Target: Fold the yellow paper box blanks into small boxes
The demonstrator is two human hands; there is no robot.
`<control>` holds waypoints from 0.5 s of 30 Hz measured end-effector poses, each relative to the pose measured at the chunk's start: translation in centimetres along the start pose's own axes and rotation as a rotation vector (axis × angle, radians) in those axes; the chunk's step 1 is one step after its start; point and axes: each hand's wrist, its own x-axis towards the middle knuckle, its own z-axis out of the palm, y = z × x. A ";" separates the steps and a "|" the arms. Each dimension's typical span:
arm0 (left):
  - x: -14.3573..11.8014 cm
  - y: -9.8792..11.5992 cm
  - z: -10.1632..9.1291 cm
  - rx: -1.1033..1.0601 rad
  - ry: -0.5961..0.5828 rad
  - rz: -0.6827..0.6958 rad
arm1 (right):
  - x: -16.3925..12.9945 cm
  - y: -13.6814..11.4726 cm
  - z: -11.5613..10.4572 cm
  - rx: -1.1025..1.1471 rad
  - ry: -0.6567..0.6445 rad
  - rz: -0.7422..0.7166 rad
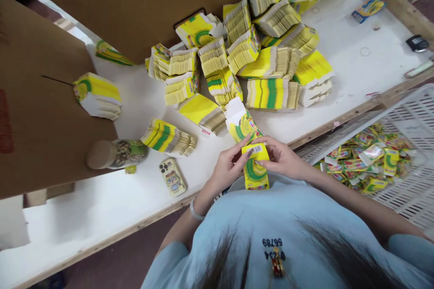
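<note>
Close to my chest, a small yellow-and-green carton (pixel 256 171) with a barcode on its upper end is held between my two hands. My left hand (pixel 232 158) grips its left side, the thumb lying on the barcode end. On the other side, my right hand (pixel 280 156) is closed around the right edge, fingertips pressing its face. Just beyond my fingers, a second carton (pixel 242 122) points away from me with white flaps spread at its far end; whether my left fingers also hold it I cannot tell. Bundles of flat cartons (pixel 267 93) lie past it.
More carton bundles (pixel 169 137) spread over the white table (pixel 339 86). A phone (pixel 172 176) and a lidded jar (pixel 118 153) lie at left, beside large cardboard boxes (pixel 50 99). At right, a white crate (pixel 413 122) contains many small packed cartons (pixel 369 158).
</note>
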 end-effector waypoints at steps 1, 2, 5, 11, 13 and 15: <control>0.0 -0.1 -0.1 0.016 -0.003 0.012 | 0.0 -0.1 -0.3 0.025 -0.023 0.019; -0.1 -0.1 -0.1 0.037 -0.009 0.026 | 0.1 -0.3 -0.6 0.046 -0.061 0.052; -0.4 -0.3 -0.5 0.114 -0.062 0.083 | 0.2 -0.6 -1.0 0.090 -0.189 0.152; 3.0 -0.4 -2.9 0.429 0.004 0.308 | -2.0 -2.0 -4.5 -0.213 0.165 0.076; 6.4 -1.0 -4.2 0.575 0.200 0.349 | -4.8 -3.0 -8.3 -0.557 0.372 0.045; 10.1 -1.9 -5.4 0.689 0.335 0.336 | -8.5 -4.1 -12.6 -1.050 0.583 0.125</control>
